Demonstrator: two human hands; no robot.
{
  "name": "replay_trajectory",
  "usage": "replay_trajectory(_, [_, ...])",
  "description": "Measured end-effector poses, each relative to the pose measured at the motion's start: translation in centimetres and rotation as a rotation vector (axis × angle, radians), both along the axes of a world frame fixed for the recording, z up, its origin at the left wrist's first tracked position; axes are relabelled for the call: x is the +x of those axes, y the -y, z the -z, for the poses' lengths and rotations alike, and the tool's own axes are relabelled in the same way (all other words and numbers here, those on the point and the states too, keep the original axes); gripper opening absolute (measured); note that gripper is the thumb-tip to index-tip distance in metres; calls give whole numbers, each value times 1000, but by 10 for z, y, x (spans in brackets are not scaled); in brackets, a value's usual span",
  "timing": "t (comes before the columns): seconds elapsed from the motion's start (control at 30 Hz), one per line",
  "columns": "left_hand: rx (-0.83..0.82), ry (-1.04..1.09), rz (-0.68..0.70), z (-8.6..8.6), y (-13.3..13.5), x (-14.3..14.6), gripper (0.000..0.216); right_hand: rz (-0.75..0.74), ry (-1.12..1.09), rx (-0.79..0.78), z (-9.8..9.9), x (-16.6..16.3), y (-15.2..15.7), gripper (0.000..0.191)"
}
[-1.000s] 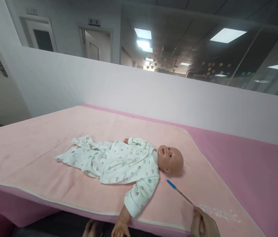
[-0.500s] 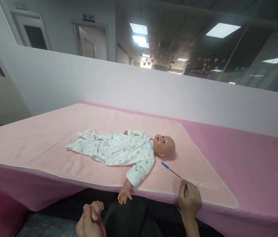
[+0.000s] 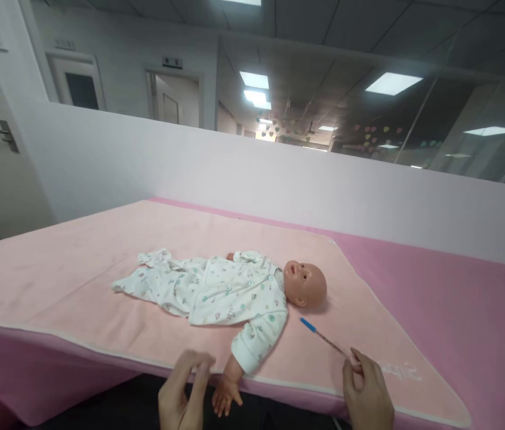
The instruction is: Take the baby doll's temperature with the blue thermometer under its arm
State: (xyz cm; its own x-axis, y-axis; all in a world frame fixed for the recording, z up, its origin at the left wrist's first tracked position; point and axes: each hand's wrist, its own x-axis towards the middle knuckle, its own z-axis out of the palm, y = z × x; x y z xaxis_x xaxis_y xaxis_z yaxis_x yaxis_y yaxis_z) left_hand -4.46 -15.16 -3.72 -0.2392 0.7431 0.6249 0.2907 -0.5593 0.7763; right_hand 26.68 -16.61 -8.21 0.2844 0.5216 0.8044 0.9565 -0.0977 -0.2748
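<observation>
A baby doll (image 3: pixel 239 292) in a white patterned outfit lies on its back, its bald head (image 3: pixel 308 285) toward the right and one arm hanging over the near edge. My left hand (image 3: pixel 185 388), slightly blurred, is just left of the doll's dangling hand (image 3: pixel 227 394); its fingers are curled but apart from the thumb, with nothing between them. At the near right, my right hand (image 3: pixel 366 385) pinches the near end of a thin rod with a blue tip (image 3: pixel 308 324). The tip points toward the doll's head, apart from it; whether the rod rests on the blanket is unclear.
A peach blanket (image 3: pixel 77 263) with pale edging covers much of a pink-covered table (image 3: pixel 480 316). Behind it runs a low white wall (image 3: pixel 279 179) with glass above. A door with a handle (image 3: pixel 8 136) stands at the left.
My left hand has risen to the table's near edge, and its fingers have opened from a closed curl. My right hand keeps its pinch on the rod. The view has tilted up.
</observation>
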Motion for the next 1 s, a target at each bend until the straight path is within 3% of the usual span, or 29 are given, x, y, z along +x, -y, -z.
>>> replay_trajectory(0.07, [114, -254, -58, -24, -29, -6, 16, -39, -71, -99, -3, 6, -2, 38])
replay_trajectory(0.13, [104, -486, -121, -42, -63, -9, 20, -66, -97, -178, -7, 11, -5, 39])
replay_trajectory(0.27, [-29, -807, -84, -52, -116, -13, 25, -119, -94, -312, -26, 14, -8, 33])
replay_trajectory(0.37, [-156, -820, 29, -53, -137, -22, 27, -133, -211, -392, -54, 9, -6, 26])
replay_trajectory(0.47, [-283, -720, 184, -60, -147, -35, 33, -207, -383, -368, -86, 0, -6, 24])
replay_trajectory(0.57, [-297, -688, 131, -73, -152, -39, 29, -282, -458, -322, -110, -13, -14, 27])
replay_trajectory(0.67, [-146, -737, -36, -84, -151, -17, 21, -309, -435, -355, -121, -26, -27, 27])
replay_trajectory(0.77, [20, -802, 13, -85, -150, 29, 17, -344, -403, -422, -118, -38, -40, 27])
replay_trajectory(0.9, [77, -891, 63, -71, -158, 86, 20, -378, -444, -513, -100, -48, -48, 29])
replay_trajectory(1.0, [84, -887, 21, -58, -166, 98, 24, -493, -464, -592, -101, -44, -46, 30])
